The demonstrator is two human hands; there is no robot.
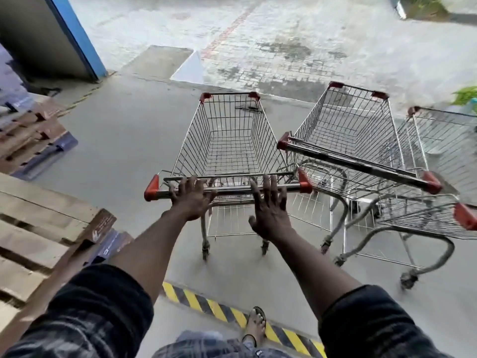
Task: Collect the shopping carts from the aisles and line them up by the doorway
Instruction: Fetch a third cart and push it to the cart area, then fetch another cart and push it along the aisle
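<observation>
Left hand (192, 200) and right hand (271, 206): my fingers were straight and spread wide across the handle bar (232, 190), gripping nothing. The cart (227, 140) extended directly beyond my fingertips. A second cart (346, 125) and a third cart (438, 151) stood right of my right fingers.

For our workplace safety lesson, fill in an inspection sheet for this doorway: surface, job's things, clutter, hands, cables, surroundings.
Surface: concrete floor, hazard stripe by the person's foot.
Job's things: front cart, empty; second cart and third cart to its right.
Clutter: wooden pallets at left.
Hands: left hand and right hand open, fingers spread at the front cart's handle.
Cables: nothing seen.
Surroundings: blue door frame, paved yard beyond, plant far right.
</observation>
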